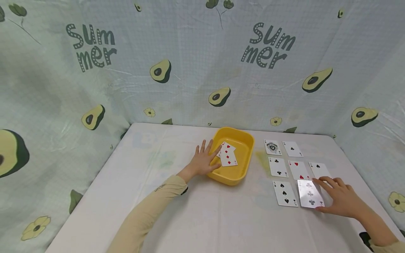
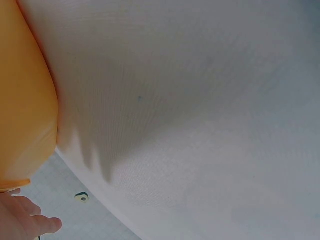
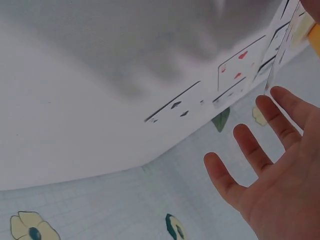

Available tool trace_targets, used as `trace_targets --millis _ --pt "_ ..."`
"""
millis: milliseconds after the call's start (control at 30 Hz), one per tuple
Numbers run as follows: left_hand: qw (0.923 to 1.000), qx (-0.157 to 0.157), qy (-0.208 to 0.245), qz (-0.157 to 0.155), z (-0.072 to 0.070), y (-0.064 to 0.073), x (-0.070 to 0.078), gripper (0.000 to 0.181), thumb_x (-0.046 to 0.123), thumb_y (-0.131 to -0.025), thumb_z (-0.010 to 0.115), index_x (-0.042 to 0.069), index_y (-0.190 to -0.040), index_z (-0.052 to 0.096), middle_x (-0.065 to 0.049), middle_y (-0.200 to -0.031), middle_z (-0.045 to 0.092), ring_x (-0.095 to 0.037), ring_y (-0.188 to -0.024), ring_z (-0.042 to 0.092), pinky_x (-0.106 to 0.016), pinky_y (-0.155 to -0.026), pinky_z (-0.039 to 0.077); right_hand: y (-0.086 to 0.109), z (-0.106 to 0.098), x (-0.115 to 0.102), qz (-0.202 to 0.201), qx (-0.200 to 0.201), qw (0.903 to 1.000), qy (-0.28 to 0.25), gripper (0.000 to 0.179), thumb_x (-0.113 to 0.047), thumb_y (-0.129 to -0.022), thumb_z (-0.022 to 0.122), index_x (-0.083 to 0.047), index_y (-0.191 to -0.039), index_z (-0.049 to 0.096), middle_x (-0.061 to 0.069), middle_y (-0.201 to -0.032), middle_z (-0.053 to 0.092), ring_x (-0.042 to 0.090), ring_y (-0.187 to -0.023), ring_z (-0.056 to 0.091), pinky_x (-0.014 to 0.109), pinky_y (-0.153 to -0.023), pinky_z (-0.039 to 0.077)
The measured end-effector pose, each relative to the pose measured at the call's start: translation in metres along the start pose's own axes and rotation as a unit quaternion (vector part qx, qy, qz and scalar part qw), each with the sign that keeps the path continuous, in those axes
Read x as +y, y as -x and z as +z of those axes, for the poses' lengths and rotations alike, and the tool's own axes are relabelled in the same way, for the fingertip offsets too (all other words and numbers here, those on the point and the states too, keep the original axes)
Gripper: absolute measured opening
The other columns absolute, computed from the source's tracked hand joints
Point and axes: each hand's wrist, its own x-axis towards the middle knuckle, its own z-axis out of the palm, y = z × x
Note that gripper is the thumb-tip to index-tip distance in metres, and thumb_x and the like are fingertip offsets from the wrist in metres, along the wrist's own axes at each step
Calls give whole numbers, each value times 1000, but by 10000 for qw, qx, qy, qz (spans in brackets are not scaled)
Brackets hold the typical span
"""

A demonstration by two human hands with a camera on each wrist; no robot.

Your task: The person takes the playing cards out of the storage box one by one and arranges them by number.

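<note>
My right hand (image 1: pixel 345 201) pinches a three of clubs (image 1: pixel 306 196) by its right edge, thumb at the near corner and fingers at the far one. In the right wrist view the card (image 3: pixel 283 47) shows edge-on at the fingertips. A three of spades (image 1: pixel 282 195) lies to its left. Just beyond are a two of hearts (image 1: pixel 297 168) and a two of spades (image 1: pixel 317 169). My left hand (image 1: pixel 200 162), fingers spread, rests at the left rim of a yellow tray (image 1: pixel 233 178). Inside, a three of diamonds (image 1: pixel 228 160) overlaps a hearts card (image 1: pixel 230 146).
Farther back lie a card with an ornate emblem (image 1: pixel 272 147) and an ace of clubs (image 1: pixel 292 151). A two of clubs (image 1: pixel 277 165) is left of the two of hearts. Avocado-printed cloth (image 1: pixel 190 45) hangs around the back and sides of the white table (image 1: pixel 202 225).
</note>
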Motion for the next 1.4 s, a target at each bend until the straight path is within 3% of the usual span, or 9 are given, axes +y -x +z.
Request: trace_targets --millis 600,800,1400 --pt "10000 -7 -17 25 0 1 0 69 53 -89 39 22 -144 12 -18 -150 1 -47 -134 1 -63 -102 13 9 17 19 135 -148 9997 -150 96 -57 -53 74 -15 -132 38 15 -122 47 33 -98 41 54 -68 38" --pt "10000 11 23 8 2 0 0 69 53 -88 39 24 -144 12 -18 -150 1 -47 -134 1 -63 -102 13 8 19 16 5 -17 9997 -228 94 -51 -52 77 -17 -131 39 11 -120 49 30 -98 40 53 -68 39" --pt "9999 61 9 101 -2 3 0 68 51 -88 40 20 -144 15 -20 -149 4 -49 -133 4 -64 -101 15 8 21 14 164 -296 9990 -294 98 -53 -50 77 -22 -134 36 12 -120 52 31 -99 40 52 -69 38"
